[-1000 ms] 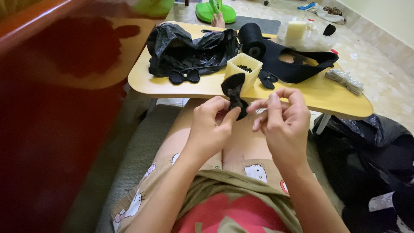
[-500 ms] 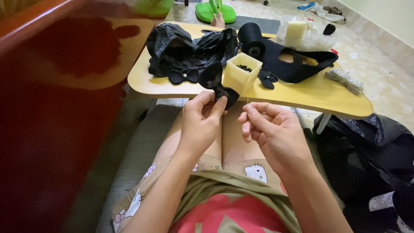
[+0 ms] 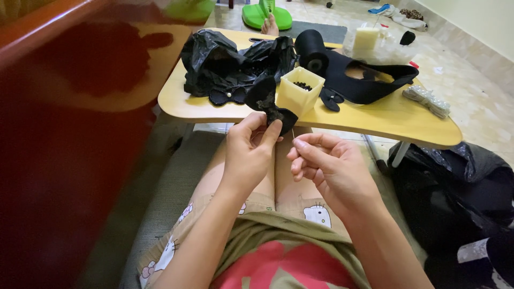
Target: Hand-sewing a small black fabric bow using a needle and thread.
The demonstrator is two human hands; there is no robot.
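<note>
Left hand [image 3: 250, 155] pinches the black fabric bow [image 3: 273, 103] upright at its knot; right hand [image 3: 327, 166], just right, fingers closed on a thin needle [image 3: 293, 134].

1. Pale, mottled tiled floor [image 3: 482, 91] in daylight.
2. Low yellow wooden surface [image 3: 385, 115] on a white leg [image 3: 399, 154].
3. Glossy red-brown furniture [image 3: 59, 134] on the left.
4. Cream wall [image 3: 482, 21] at the upper right.
</note>
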